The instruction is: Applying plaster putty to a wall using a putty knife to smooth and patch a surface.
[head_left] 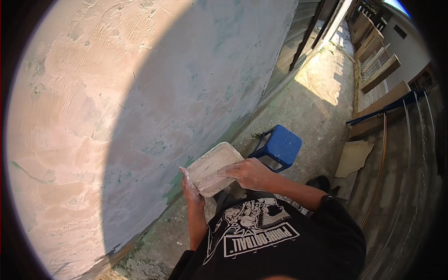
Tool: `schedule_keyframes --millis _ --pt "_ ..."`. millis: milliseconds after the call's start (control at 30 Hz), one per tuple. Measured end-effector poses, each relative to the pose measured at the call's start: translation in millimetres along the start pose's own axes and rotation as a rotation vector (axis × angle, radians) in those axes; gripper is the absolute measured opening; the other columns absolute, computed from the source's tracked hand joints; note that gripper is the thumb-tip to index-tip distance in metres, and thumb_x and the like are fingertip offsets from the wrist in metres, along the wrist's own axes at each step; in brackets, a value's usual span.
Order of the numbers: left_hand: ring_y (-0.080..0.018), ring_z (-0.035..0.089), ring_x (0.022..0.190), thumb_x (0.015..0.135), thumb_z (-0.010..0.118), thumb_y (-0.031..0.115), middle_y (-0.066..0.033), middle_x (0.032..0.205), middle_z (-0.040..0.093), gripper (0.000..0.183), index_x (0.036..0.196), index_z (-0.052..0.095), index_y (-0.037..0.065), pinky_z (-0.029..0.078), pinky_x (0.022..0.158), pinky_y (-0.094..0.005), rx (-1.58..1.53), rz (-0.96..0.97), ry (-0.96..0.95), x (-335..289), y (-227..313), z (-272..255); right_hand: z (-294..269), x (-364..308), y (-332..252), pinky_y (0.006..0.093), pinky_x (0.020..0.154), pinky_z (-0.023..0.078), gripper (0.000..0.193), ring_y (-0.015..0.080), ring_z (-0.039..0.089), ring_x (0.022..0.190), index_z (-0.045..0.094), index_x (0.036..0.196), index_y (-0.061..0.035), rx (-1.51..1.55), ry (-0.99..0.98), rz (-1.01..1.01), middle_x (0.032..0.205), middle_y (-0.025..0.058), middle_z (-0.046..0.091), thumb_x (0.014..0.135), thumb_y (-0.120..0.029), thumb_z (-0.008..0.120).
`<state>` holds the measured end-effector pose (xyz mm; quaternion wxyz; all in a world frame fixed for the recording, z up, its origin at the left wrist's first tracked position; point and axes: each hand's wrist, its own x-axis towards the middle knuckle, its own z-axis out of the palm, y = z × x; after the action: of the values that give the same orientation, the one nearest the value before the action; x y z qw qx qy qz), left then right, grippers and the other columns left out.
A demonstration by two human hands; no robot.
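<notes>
While both hands gripped, plaster tray (213, 168) faced wall (140, 93).
Left hand (191, 186) fingers curled under, right hand (249, 173) fingers spread on top; tilted tray might spill.

A blue stool (279, 148) near the patchy plastered wall (140, 102), flat cardboard (353, 157) well apart on concrete
</notes>
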<state>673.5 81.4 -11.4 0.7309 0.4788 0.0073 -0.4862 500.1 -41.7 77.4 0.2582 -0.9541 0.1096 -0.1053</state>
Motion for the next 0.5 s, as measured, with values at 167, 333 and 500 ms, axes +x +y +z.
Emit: schedule_keyframes --millis 167,333,500 --pt "-0.0251 0.058 0.104 0.096 0.031 0.052 -0.0153 0.118 0.056 0.062 0.123 0.045 -0.002 0.047 0.092 -0.0374 -0.010 0.011 -0.080 0 13 -6 5 -4 -8 0.0277 0.068 0.050 0.019 0.0162 0.065 0.079 0.064 0.103 -0.0050 0.434 0.331 0.450 0.086 0.0104 0.067 0.085 -0.008 0.060" --pt "-0.0248 0.058 0.105 0.096 0.031 0.052 -0.0141 0.118 0.056 0.062 0.123 0.045 -0.002 0.046 0.093 -0.0370 0.019 -0.042 -0.102 2 23 -3 29 -15 -5 0.0277 0.080 0.048 0.028 0.0112 0.060 0.090 0.055 0.116 0.0036 1.292 0.829 0.621 0.099 0.0038 0.064 0.093 -0.012 0.053" --pt "-0.0258 0.057 0.108 0.095 0.030 0.054 -0.0147 0.120 0.056 0.064 0.125 0.045 -0.001 0.045 0.094 -0.0373 0.039 -0.042 -0.137 4 24 -18 55 -30 -6 0.0291 0.088 0.047 0.028 0.0141 0.058 0.102 0.051 0.119 0.0029 1.626 0.995 0.499 0.113 0.0082 0.060 0.094 -0.009 0.050"
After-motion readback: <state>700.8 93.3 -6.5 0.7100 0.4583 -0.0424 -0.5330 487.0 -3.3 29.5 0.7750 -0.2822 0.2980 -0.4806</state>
